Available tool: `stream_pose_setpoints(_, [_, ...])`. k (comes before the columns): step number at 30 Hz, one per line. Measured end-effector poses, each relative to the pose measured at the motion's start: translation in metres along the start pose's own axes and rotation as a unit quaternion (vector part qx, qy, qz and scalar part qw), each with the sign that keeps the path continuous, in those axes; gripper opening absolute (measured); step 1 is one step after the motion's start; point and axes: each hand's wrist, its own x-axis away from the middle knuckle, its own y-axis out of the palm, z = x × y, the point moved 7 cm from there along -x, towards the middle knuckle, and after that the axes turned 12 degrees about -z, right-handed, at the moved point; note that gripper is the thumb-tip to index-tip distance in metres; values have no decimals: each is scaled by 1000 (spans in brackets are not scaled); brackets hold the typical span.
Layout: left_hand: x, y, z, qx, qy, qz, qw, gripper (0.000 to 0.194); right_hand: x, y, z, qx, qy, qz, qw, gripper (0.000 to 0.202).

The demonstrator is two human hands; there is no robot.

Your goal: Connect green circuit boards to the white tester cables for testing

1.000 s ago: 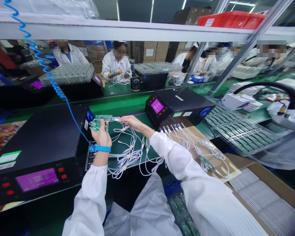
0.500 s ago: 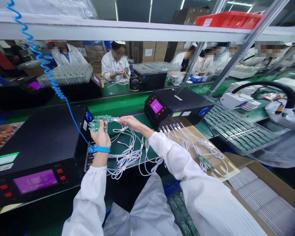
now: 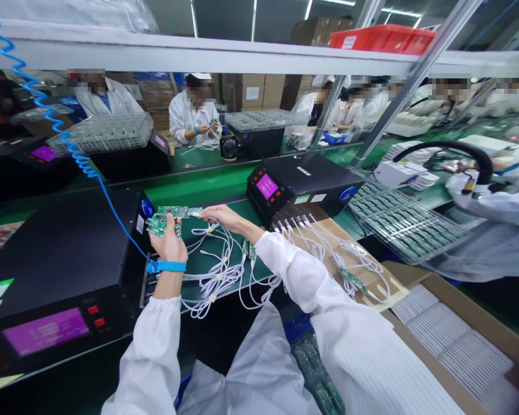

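Observation:
My left hand (image 3: 169, 245) is closed around green circuit boards (image 3: 173, 212), its thumb pressed on top of them. A blue wrist strap (image 3: 168, 266) with a coiled blue cord circles that wrist. At the boards' right end, my right hand (image 3: 220, 216) pinches the white plug of a cable (image 3: 195, 214), which touches the board; whether it is fully seated I cannot tell. Below the hands lies a tangle of white cables (image 3: 218, 276) on the green bench. Two small boards (image 3: 248, 249) with cables attached stand just right of that tangle.
Black test boxes with purple screens stand left (image 3: 64, 248) and right (image 3: 303, 181). A cardboard sheet (image 3: 324, 230) carries more cables and a board (image 3: 352, 280). At the right are a clear tray of boards (image 3: 410, 222) and a carton (image 3: 462, 369) of white items. Co-workers sit beyond.
The view has turned slightly right, so the scene sits further left. Both hands keep the same hold on the boards and the cable plug.

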Motion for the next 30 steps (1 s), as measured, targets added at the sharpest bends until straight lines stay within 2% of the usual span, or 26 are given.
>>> stream_pose_setpoints(9, [-2,-1,3,-56,17,-8,998,52,5,-1,-2,44,8,3,999,13])
stream_pose_setpoints(15, [0,1,4,-77,15,-10,997,47,7,1,-5,55,15,19,998,12])
stream_pose_setpoints(24, [1,-1,12,-204,21,-28,978,42,10,-5,0,82,35,28,996,12])
stream_pose_setpoints(30, [2,-5,12,-218,43,-25,975,45,8,-6,4,87,24,30,995,7])
